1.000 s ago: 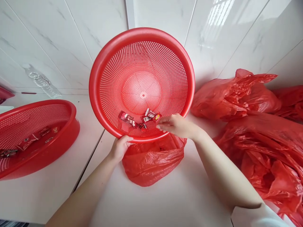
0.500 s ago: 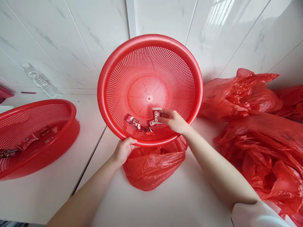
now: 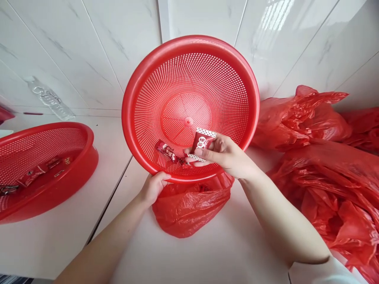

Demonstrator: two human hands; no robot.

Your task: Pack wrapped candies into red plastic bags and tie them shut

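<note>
A round red plastic colander basket [image 3: 189,75] is tilted toward me, its near rim gripped by my left hand [image 3: 155,187]. Inside its near side, my right hand [image 3: 226,156] pinches a small red packet [image 3: 203,142] with white, dotted ends. Another dark red wrapped packet [image 3: 166,150] lies in the basket to the left, and a smaller red wrapper [image 3: 186,163] sits beside it, partly behind my fingers. Below the near rim, a red plastic bag [image 3: 191,213] rests on the white table, its mouth partly hidden by the basket.
At left stands a second red basket [image 3: 79,157] with several wrapped packets in it. A clear plastic bottle [image 3: 51,98] lies by the tiled wall [image 3: 204,17]. Red plastic bags [image 3: 302,118] are heaped at right, with more crumpled red bags [image 3: 331,185] nearer me.
My right hand has lifted the dotted packet off the basket's side and turned it toward me. The basket has tilted slightly, its far rim shifting up and right. My left hand keeps its hold.
</note>
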